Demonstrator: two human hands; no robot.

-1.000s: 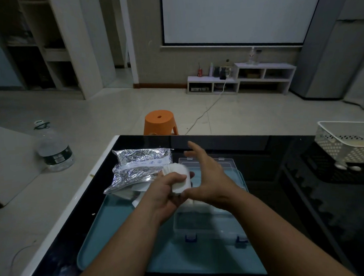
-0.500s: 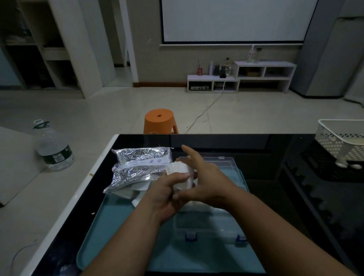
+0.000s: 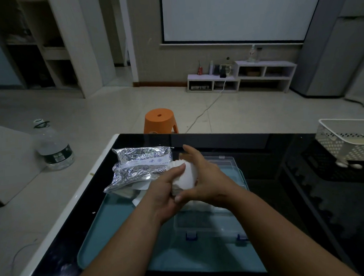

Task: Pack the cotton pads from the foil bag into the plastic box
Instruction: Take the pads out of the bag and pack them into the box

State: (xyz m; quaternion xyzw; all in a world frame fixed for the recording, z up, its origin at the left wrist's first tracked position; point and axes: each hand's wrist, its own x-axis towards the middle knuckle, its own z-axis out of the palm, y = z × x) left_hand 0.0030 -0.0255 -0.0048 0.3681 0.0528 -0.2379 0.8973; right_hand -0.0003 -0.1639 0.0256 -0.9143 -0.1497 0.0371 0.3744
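The stack of cotton pads [image 3: 186, 176] is in the middle of the frame, held in the air above the open plastic box [image 3: 203, 225], which stands on a teal tray [image 3: 110, 235] on the dark worktop [image 3: 304, 195]. The foil bag [image 3: 140, 166] lies just to the left, partly on the tray.

The left hand [image 3: 163, 194] has its grip clamped on the stack, with the thumb on the near face. The right hand [image 3: 209, 183] cups the stack from the right side, with the thumb under the low edge and the forefinger raised.

I judge the pads to be very light, soft and loose. A stack like this can easily fan out or drop single pads. It is better to press it from both flat ends, not the rim, and to lower it into the box on its edge.
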